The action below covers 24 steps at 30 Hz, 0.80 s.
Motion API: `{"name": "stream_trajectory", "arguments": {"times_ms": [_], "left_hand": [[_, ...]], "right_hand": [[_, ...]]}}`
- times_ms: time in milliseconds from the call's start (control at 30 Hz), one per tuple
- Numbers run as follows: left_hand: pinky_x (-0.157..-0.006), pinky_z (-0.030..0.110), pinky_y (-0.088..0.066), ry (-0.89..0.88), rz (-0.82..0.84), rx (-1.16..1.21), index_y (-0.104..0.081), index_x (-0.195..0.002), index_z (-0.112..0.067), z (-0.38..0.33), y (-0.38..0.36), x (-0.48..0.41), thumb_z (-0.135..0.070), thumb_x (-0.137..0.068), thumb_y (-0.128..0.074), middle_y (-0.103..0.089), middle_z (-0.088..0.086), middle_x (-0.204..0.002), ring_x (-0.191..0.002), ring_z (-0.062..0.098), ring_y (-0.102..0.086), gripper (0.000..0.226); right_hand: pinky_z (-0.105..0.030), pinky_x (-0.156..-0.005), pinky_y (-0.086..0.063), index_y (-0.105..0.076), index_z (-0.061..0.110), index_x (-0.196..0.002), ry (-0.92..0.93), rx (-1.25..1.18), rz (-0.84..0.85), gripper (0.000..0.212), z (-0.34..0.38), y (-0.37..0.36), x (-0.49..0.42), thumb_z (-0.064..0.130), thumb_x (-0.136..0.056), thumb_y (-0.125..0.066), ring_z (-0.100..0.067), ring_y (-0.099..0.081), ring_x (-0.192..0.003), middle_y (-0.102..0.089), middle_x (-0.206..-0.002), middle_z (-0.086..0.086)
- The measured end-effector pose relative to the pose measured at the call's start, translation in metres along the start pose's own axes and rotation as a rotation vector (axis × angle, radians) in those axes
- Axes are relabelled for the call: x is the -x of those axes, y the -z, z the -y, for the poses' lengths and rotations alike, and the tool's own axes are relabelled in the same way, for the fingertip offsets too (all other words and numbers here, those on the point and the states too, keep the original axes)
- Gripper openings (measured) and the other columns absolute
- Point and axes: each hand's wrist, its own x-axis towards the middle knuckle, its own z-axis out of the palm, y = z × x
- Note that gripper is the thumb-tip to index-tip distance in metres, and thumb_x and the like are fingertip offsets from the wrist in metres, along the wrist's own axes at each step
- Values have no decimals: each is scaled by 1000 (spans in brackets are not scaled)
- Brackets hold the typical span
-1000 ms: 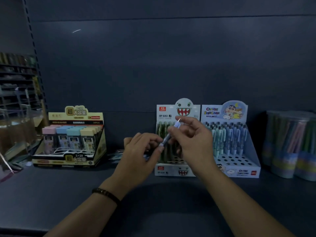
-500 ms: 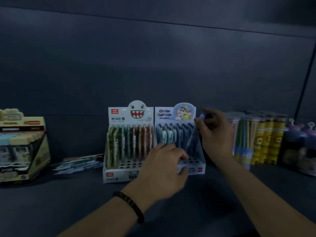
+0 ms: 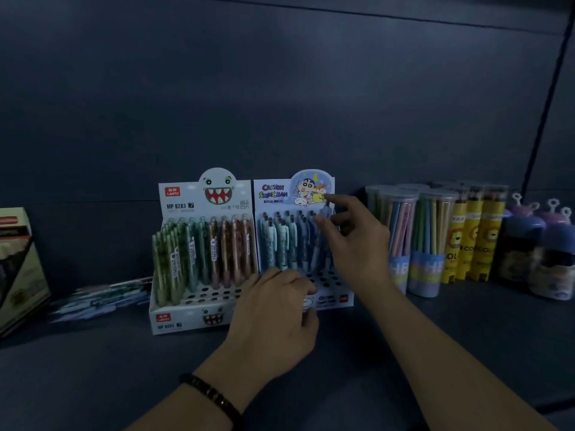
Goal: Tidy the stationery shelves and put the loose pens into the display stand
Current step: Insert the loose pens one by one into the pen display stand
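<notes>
Curling over the display stand (image 3: 339, 298) rim, left hand (image 3: 273, 309) grips it; right hand (image 3: 357, 244) reaches a rear pen (image 3: 325, 211), hold unclear.

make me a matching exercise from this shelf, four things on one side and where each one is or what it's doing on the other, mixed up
Things:
1 loose pens
2 tubes
3 left hand
4 right hand

Places:
a pinches a pen at the back row of the cartoon stand
b lie flat on the shelf, left of the monster stand
c holds the front of the cartoon stand
d stand right of the cartoon stand

Pairs: 1-b, 2-d, 3-c, 4-a
</notes>
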Motion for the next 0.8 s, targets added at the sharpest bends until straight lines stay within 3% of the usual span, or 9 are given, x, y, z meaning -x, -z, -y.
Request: {"name": "stream_trajectory", "arguments": {"times_ms": [167,267,433,533,700,800], "left_hand": [[-102,27,-37,25,5,3,-68,-125,-35,-1,1,-1,-41,-93,-59,-59,-20,-121,-116,6,-52,34],[-100,26,-30,27,10,-24,-68,-125,-37,-1,1,-2,-42,-93,-57,-60,-22,-122,-115,5,-53,34],[-97,32,-28,59,12,-36,-70,-120,-38,-2,2,-3,-44,-90,-49,-64,-21,-119,-110,5,-57,37],[-97,32,-28,59,26,-41,-69,-121,-38,-2,2,-2,-45,-89,-44,-63,-22,-120,-111,4,-55,41],[-97,34,-28,60,27,-35,-69,-121,-38,-1,1,-2,-45,-88,-42,-63,-21,-120,-111,4,-54,42],[-98,37,-31,49,16,-26,-69,-118,-38,-1,2,-1,-44,-88,-44,-64,-20,-118,-109,6,-55,40]], "right_hand": [[-30,-67,-57,-69,34,-129,4,-13,18,34,0,-1,-1,36,-96,-77,-6,-66,-69,-71,-85,13],[-35,-67,-59,-69,34,-128,41,9,55,33,0,-1,0,35,-96,-77,-7,-66,-67,-73,-87,12],[-37,-66,-60,-75,29,-118,145,116,111,21,-1,-5,3,33,-98,-75,1,-63,-68,-72,-89,14],[-37,-67,-59,-76,25,-117,175,157,118,18,0,-3,5,30,-101,-70,-3,-63,-72,-74,-90,10],[-39,-53,-54,-70,30,-124,130,216,200,23,1,2,8,31,-102,-65,-11,-54,-49,-57,-58,7],[-42,-54,-54,-66,28,-127,136,176,242,24,3,3,10,29,-103,-66,-14,-55,-51,-55,-56,4]]}}
